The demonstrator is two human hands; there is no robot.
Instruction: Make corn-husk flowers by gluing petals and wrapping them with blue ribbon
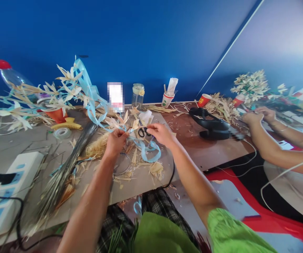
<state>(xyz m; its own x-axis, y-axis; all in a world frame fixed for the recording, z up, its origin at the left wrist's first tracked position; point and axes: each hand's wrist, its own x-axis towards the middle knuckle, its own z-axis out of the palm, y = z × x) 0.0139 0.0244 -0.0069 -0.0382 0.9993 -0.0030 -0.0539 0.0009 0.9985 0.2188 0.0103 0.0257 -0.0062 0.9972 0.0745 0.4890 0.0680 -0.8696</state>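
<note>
Apparently the piece in work was a thin strip (132, 130) between the two hands, too small to tell as ribbon or husk. To do this step well, I judged, the strip wanted light, even tension, the left pinch steady as an anchor and the right fingers making small moves, since dry husk could split under a hard tug.

The strip ran from the fingertips of the left hand (116, 140), at their three o'clock, toward the right hand (162, 134). The left thumb and fingers were pinched closed on it; the right fingertips were drawn together, but I could not tell whether they gripped anything.

Beyond the left fingers, at about twelve o'clock, sat a pale husk flower (116, 123). Black-handled scissors (144, 131) lay at nine o'clock of the right fingertips. From the gap between the hands, a loop of light-blue ribbon (144, 154) lay between four and five, husk scraps (156, 169) farther out at five, a bundle of wires (64, 168) at eight, and a co-worker's hands (252, 119) well apart at three.
</note>
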